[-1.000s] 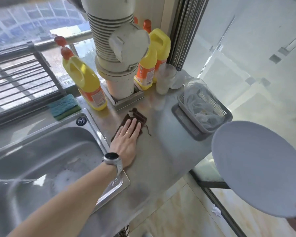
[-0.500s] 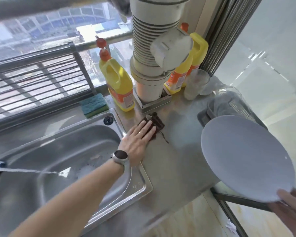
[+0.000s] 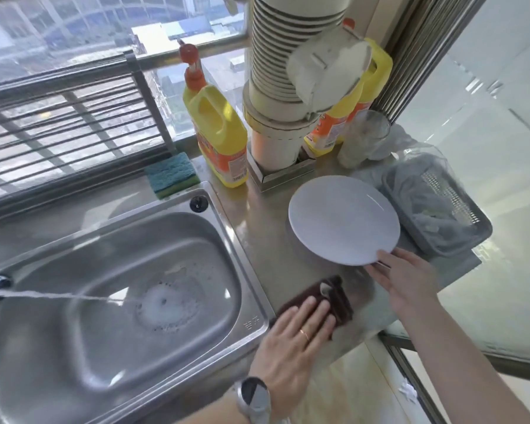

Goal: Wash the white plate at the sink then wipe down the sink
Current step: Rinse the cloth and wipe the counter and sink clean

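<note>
The white plate (image 3: 344,219) sits over the steel counter (image 3: 266,237) to the right of the sink (image 3: 120,270), face up and close to level, its near rim held by the right hand (image 3: 403,278). Whether the far rim already touches the counter or hangs just above it cannot be told. The plate is round, so it has no long axis; it appears as an oval stretched from upper left to lower right. The right fingers (image 3: 380,257) lie over the rim's near edge, with others hidden beneath, pinching the plate.

The plate's right edge overlaps the corner of a grey drain basket (image 3: 459,237), whose contents are blurred under clear plastic. Behind the plate stands a ribbed white pipe (image 3: 288,71) in a metal base, cut off at the top of the frame, and it hides most of two yellow bottles behind it. A clear glass (image 3: 364,139) stands just beside them. Bare counter shows to the left of the plate and in front of it.

The left hand (image 3: 297,341) lies flat with its fingers spread and pressed on a dark brown cloth (image 3: 318,299), near the counter's front edge, beside the sink's right rim. A watch (image 3: 254,399) is on that wrist. A thin stream of water (image 3: 58,296) crosses the basin to suds at the drain. A yellow detergent bottle (image 3: 218,133) and a blue-green sponge (image 3: 172,174) sit behind the sink.
</note>
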Available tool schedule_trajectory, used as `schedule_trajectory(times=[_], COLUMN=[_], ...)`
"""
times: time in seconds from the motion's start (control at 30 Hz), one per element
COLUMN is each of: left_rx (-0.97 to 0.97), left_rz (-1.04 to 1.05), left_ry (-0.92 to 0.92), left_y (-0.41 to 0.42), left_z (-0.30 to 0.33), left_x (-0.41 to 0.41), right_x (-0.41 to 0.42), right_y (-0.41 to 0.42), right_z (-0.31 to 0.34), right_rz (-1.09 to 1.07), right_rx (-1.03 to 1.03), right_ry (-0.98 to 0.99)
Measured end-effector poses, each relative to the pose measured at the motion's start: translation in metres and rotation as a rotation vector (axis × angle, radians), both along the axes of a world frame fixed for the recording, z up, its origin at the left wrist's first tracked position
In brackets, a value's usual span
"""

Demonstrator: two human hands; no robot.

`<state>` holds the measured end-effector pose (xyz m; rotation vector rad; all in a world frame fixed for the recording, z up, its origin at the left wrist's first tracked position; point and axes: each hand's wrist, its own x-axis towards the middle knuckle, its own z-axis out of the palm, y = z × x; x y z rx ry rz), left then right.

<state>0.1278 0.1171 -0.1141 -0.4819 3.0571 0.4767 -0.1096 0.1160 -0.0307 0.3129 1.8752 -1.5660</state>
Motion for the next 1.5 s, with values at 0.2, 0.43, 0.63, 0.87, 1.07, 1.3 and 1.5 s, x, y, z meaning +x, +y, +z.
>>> schedule_trajectory(times=[0.2, 0.43, 0.63, 0.87, 1.07, 1.3, 1.5], left_rx=[0.111, 0.483, 0.339, 0.148, 0.011, -0.127, -0.138], left_rz=[0.008, 0.324, 0.730, 1.085, 1.265, 1.544, 1.692], left_ry=[-0.072, 0.273, 0.463, 0.512, 0.436, 0.351, 0.333], left_y=[0.041, 0.019, -0.003, 0.009, 0.013, 0.012, 0.037], left_z=[0.004, 0.032, 0.038, 0.029, 0.031, 0.022, 0.022], left_x=[-0.021, -0.014, 0.055, 0.098, 0.167, 0.280, 0.355], right_x=[-0.016, 0.065, 0.172, 0.212, 0.194, 0.096, 0.234], right_y=[-0.021, 0.056, 0.070, 0.067, 0.074, 0.110, 0.112], right_z=[-0.029, -0.021, -0.079, -0.074, -0.076, -0.080, -0.095], right_rz=[-0.067, 0.317, 0.807, 1.172, 1.285, 1.162, 1.100], right_rx=[0.022, 0.483, 0.673, 0.247, 0.336, 0.502, 0.223], right_ry=[0.012, 0.768, 0.969, 1.239, 1.363, 1.225, 1.375])
